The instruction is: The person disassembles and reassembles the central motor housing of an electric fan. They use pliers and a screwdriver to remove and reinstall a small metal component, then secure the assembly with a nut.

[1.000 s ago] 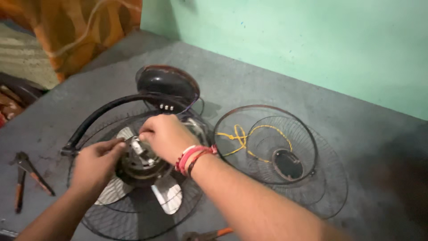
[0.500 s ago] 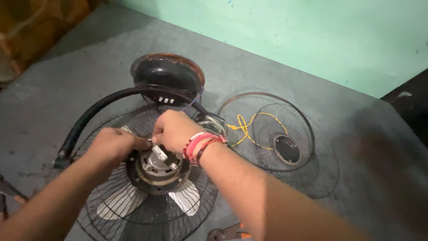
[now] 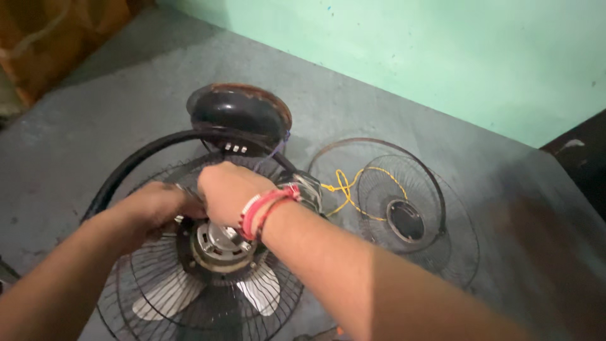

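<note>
My left hand (image 3: 154, 205) and right hand (image 3: 227, 192) both close their grip on the fan motor (image 3: 222, 243), which sits on its wire guard (image 3: 145, 278) on the floor. It looks heavy, rigid metal; I'd hold the housing, not the thin blades (image 3: 262, 290).

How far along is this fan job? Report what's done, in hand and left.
Done: the front grille is off and lies on the floor right of the fan. In hand: the left hand and right hand both work at the exposed motor. Left: the blades sit in the rear grille, front uncovered.
</note>
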